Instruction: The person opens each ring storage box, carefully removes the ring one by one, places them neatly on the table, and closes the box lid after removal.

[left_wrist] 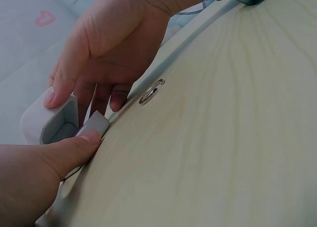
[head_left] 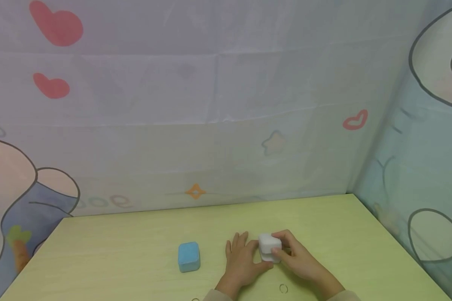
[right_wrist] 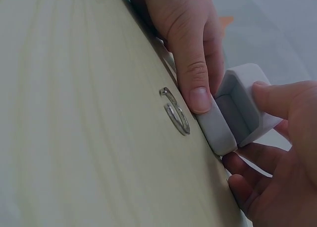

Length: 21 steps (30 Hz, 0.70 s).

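Observation:
A small white ring box stands on the table in front of me, its lid tipped partly up. In both wrist views, the grey inside shows between lid and base. My left hand holds the base, its thumb on the front and its index finger at the left side. With thumb and fingers, my right hand pinches the raised lid from the right. A silver ring with a gap in its band lies on the table on the near side of the box. What the box contains cannot be made out.
Left of my hands a light blue box with rounded corners sits closed on the pale wooden table. Part of another ring shows at the bottom edge of the head view. A printed cloth hangs behind the table.

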Tool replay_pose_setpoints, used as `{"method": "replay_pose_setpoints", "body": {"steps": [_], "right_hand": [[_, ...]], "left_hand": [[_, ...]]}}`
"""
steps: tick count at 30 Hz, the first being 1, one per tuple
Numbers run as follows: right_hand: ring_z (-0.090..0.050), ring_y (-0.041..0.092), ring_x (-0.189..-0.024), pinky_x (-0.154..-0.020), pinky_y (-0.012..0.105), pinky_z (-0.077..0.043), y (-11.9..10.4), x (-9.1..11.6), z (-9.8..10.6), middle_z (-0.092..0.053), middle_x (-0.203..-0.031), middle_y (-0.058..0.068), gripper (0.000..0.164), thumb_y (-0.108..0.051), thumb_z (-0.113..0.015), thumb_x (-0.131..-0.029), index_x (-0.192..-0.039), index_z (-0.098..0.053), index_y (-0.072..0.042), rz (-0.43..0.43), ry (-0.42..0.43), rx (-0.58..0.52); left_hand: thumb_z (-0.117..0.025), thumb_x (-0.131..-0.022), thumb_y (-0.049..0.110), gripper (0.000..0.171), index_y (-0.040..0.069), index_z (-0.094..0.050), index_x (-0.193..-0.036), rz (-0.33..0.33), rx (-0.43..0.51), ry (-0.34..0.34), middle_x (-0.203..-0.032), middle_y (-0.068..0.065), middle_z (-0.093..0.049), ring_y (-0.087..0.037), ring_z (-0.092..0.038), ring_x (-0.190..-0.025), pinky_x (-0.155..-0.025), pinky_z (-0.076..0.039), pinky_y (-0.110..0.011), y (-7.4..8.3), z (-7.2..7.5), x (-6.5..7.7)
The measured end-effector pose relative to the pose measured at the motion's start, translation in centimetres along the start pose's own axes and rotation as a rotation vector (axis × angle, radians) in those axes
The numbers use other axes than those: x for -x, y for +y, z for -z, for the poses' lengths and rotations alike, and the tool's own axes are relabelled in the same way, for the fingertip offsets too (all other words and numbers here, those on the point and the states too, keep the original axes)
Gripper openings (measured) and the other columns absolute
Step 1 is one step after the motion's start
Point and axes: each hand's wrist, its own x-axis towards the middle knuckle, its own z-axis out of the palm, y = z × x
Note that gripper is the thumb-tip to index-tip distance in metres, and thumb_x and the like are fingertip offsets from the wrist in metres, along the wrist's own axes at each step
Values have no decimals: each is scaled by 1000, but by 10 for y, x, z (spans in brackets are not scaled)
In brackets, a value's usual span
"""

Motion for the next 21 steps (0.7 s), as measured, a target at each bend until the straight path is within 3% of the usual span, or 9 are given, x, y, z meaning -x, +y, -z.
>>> {"method": "replay_pose_setpoints", "body": {"steps": [6,21], "right_hand": [[-52,30,-113,-89,39,-42,-4,1,0,-53,-130,22,39,-26,-52,-97,-128,-39,-5,7,-5,-19],[-52,34,-114,-87,40,-45,-6,1,1,-50,-132,26,40,-23,-53,-97,-128,-38,-3,8,-11,-39]], "left_hand": [[-74,-74,50,53,13,-62,-111,-7,-13,5,-144,-21,-39,-47,-24,-138,-107,-11,-71,0,-1,-1],[-73,-75,50,55,12,-62,-113,-6,-18,2,-144,-21,-39,-48,-23,-138,-107,-10,-70,0,-1,-1]]}}
